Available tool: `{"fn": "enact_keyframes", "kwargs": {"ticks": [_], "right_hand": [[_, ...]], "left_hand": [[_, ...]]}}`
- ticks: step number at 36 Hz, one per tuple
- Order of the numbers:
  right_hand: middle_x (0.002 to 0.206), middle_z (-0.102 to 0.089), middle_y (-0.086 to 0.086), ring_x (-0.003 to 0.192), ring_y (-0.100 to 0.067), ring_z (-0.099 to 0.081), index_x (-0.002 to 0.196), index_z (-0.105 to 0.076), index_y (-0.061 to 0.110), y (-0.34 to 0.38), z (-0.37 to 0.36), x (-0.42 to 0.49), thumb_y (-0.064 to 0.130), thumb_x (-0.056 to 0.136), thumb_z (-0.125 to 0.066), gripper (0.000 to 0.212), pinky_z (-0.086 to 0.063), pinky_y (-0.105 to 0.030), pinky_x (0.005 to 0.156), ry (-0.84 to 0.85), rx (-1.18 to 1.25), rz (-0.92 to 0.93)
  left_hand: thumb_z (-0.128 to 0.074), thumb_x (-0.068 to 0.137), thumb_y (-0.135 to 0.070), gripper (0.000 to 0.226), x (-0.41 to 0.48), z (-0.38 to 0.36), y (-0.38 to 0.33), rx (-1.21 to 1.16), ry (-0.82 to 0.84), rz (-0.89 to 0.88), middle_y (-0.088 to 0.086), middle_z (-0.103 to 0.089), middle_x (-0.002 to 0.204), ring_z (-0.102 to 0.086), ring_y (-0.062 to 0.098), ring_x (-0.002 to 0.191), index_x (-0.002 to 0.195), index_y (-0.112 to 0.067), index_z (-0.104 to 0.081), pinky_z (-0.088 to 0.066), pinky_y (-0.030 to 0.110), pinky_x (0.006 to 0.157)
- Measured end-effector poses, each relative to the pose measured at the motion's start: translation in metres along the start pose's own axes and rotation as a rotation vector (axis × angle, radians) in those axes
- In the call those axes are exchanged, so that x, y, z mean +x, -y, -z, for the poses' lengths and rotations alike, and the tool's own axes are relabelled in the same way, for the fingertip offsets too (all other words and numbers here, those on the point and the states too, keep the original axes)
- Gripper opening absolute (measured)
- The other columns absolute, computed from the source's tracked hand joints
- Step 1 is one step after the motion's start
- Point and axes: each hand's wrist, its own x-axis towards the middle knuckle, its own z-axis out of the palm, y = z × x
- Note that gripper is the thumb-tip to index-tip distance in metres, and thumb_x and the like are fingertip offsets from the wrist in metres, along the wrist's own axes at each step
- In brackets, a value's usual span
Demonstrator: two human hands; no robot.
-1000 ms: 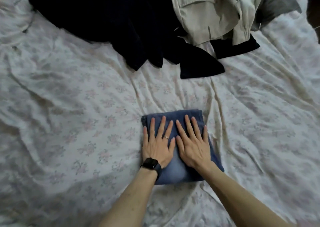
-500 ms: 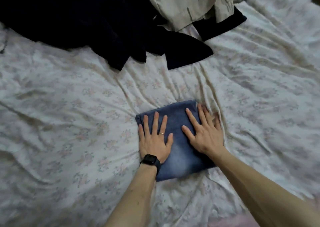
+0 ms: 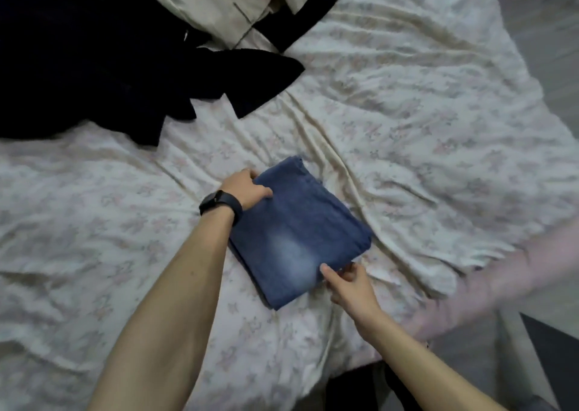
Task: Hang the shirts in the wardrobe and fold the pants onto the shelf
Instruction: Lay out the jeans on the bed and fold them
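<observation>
Nearest me, my right hand (image 3: 347, 285) pinches the near edge of the folded blue denim pants (image 3: 297, 232), thumb on top. They lie flat on the wrinkled cream floral bedsheet (image 3: 407, 113). My left hand (image 3: 244, 188), above a black wristwatch (image 3: 221, 205), grips their left edge. Beyond lie crumpled black clothes (image 3: 94, 66) and a beige garment (image 3: 219, 6).
</observation>
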Motion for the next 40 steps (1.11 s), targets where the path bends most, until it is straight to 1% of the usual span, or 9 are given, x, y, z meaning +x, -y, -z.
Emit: {"fn": "enact_keyframes", "kwargs": {"ticks": [4, 8, 12, 18, 23, 29, 31, 35, 40], "right_hand": [[0.132, -0.065, 0.003, 0.12, -0.022, -0.062, 0.139, -0.049, 0.021, 0.013, -0.004, 0.019, 0.046, 0.082, -0.079, 0.069, -0.05, -0.044, 0.101, -0.104, -0.099, 0.092], [0.116, -0.065, 0.006, 0.116, -0.029, -0.061, 0.113, -0.045, 0.029, 0.022, 0.006, 0.022, 0.046, 0.085, -0.073, 0.043, -0.046, -0.037, 0.087, -0.218, -0.264, 0.146], [0.102, -0.061, 0.013, 0.105, -0.024, -0.064, 0.112, -0.043, 0.033, 0.047, 0.03, 0.022, 0.042, 0.087, -0.071, 0.038, -0.041, -0.034, 0.078, -0.237, -0.336, 0.268], [0.123, -0.066, 0.007, 0.109, -0.019, -0.063, 0.134, -0.043, 0.045, 0.112, 0.053, 0.031, 0.038, 0.087, -0.068, 0.053, -0.043, -0.032, 0.081, -0.183, -0.527, 0.564], [0.141, -0.054, 0.017, 0.121, -0.01, -0.053, 0.147, -0.038, 0.05, 0.13, 0.049, 0.035, 0.039, 0.072, -0.068, 0.082, -0.041, -0.029, 0.095, 0.042, -0.582, 0.506], [0.137, -0.056, 0.009, 0.111, -0.001, -0.056, 0.143, -0.04, 0.045, 0.124, 0.066, 0.046, 0.022, 0.073, -0.082, 0.085, -0.045, -0.004, 0.077, 0.214, -0.537, 0.482], [0.137, -0.057, 0.003, 0.114, -0.012, -0.058, 0.144, -0.038, 0.049, 0.125, 0.07, 0.052, 0.007, 0.082, -0.078, 0.085, -0.051, -0.011, 0.08, 0.229, -0.577, 0.454], [0.131, -0.058, -0.001, 0.12, -0.03, -0.059, 0.139, -0.042, 0.062, 0.13, 0.075, 0.046, 0.002, 0.081, -0.07, 0.088, -0.057, -0.058, 0.089, 0.259, -0.571, 0.376], [0.126, -0.056, -0.003, 0.1, -0.03, -0.07, 0.135, -0.043, 0.065, 0.142, 0.084, 0.019, 0.008, 0.081, -0.072, 0.083, -0.063, -0.049, 0.072, 0.295, -0.567, 0.421]], "left_hand": [[-0.079, 0.071, -0.048, 0.036, 0.012, 0.005, 0.0, -0.058, 0.098, 0.052, 0.0, -0.067, 0.091, -0.061, 0.02, 0.08, 0.09, -0.021, -0.066, -0.049, 0.034, 0.068], [-0.084, 0.071, -0.042, 0.035, 0.003, 0.013, 0.003, -0.19, 0.191, 0.11, -0.005, -0.07, 0.093, -0.067, 0.021, 0.086, 0.096, -0.022, -0.072, -0.05, 0.031, 0.068], [-0.085, 0.077, -0.028, 0.029, -0.034, -0.003, 0.022, -0.457, 0.221, 0.142, -0.005, -0.072, 0.1, -0.069, 0.016, 0.09, 0.1, -0.019, -0.071, -0.055, 0.03, 0.074], [-0.085, 0.078, -0.022, 0.035, -0.103, -0.054, 0.038, -1.053, 0.071, 0.222, 0.003, -0.076, 0.106, -0.075, 0.017, 0.087, 0.108, -0.016, -0.067, -0.06, 0.028, 0.067], [-0.079, 0.085, -0.011, 0.05, -0.128, -0.094, 0.037, -1.314, -0.048, 0.304, 0.013, -0.068, 0.125, -0.068, 0.031, 0.11, 0.13, -0.004, -0.058, -0.054, 0.05, 0.098], [-0.073, 0.084, 0.006, 0.056, -0.123, -0.097, 0.06, -1.472, 0.078, 0.298, -0.002, -0.067, 0.126, -0.072, 0.015, 0.1, 0.128, -0.022, -0.055, -0.06, 0.03, 0.067], [-0.075, 0.082, 0.006, 0.061, -0.119, -0.09, 0.064, -1.418, 0.138, 0.292, -0.003, -0.065, 0.129, -0.067, 0.019, 0.109, 0.129, -0.026, -0.054, -0.06, 0.034, 0.069], [-0.076, 0.08, 0.008, 0.078, -0.124, -0.075, 0.062, -1.396, 0.145, 0.298, 0.0, -0.066, 0.128, -0.066, 0.023, 0.111, 0.141, -0.028, -0.044, -0.059, 0.039, 0.072], [-0.075, 0.078, 0.013, 0.087, -0.157, -0.057, 0.056, -1.405, 0.124, 0.201, 0.0, -0.077, 0.105, -0.074, 0.02, 0.098, 0.136, -0.042, -0.041, -0.061, 0.042, 0.068]]}}
